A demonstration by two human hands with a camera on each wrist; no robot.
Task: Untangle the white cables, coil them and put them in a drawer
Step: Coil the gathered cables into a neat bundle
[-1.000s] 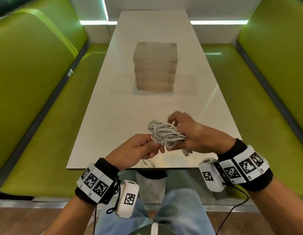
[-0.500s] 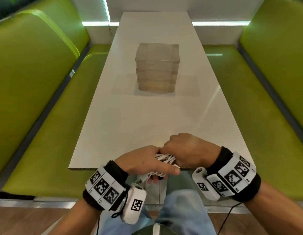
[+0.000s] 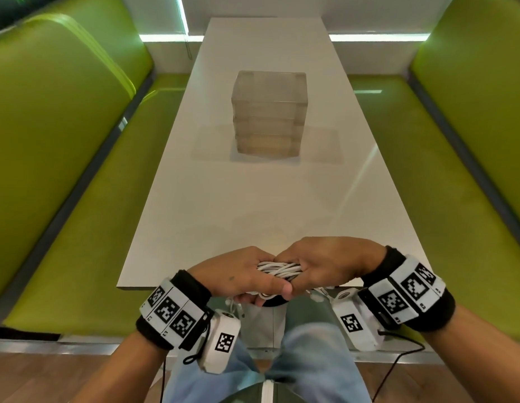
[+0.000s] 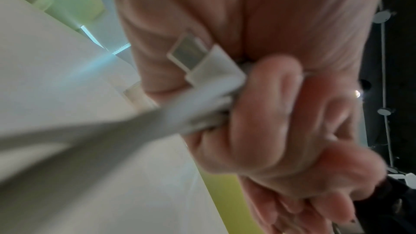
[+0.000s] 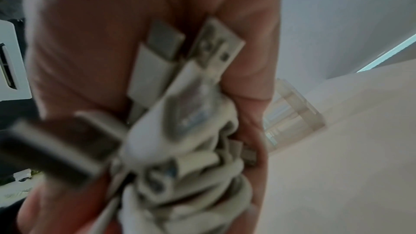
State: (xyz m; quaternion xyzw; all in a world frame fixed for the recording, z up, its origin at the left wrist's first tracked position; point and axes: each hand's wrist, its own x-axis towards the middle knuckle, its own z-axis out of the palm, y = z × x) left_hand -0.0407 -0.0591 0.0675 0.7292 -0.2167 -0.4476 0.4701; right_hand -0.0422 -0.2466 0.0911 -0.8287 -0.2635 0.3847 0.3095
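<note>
While both hands met over the near edge of the white table (image 3: 253, 205), the left hand (image 3: 238, 271) and right hand (image 3: 325, 263) each curled their fingers around the bundle of white cables (image 3: 279, 269), clamped between them. USB plugs (image 5: 211, 47) stuck out of the bundle by the right palm. Farther along the table, well apart from the hands, stood the translucent drawer unit (image 3: 269, 112), its drawers closed, between green benches (image 3: 64, 170).

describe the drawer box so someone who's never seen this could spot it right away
A long white table runs between two green benches. The drawer box stands alone at its middle, a see-through stack of shut drawers, beyond both hands.
</note>
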